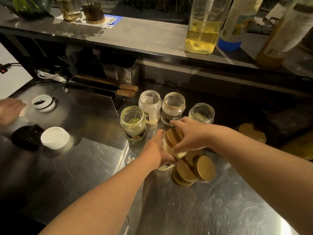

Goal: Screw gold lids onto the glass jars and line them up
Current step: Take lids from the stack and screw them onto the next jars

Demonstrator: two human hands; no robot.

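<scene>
On the steel table (169, 209), the left hand (157, 148) grips a tilted jar (166, 167) steady so the right hand (189, 134) can twist the lid (174, 136). Spare lids (194, 168) lie just below; open jars (133, 123) wait just beyond.

On the counter (94, 167) stand four open jars (133, 123) (150, 106) (173, 107) (201, 113) and a fifth jar (167, 150) under a gold lid (174, 136), beside roughly three loose gold lids (204, 167), two wooden-handled knives (126, 90), and three hands (10, 109) (155, 150) (189, 134).
</scene>
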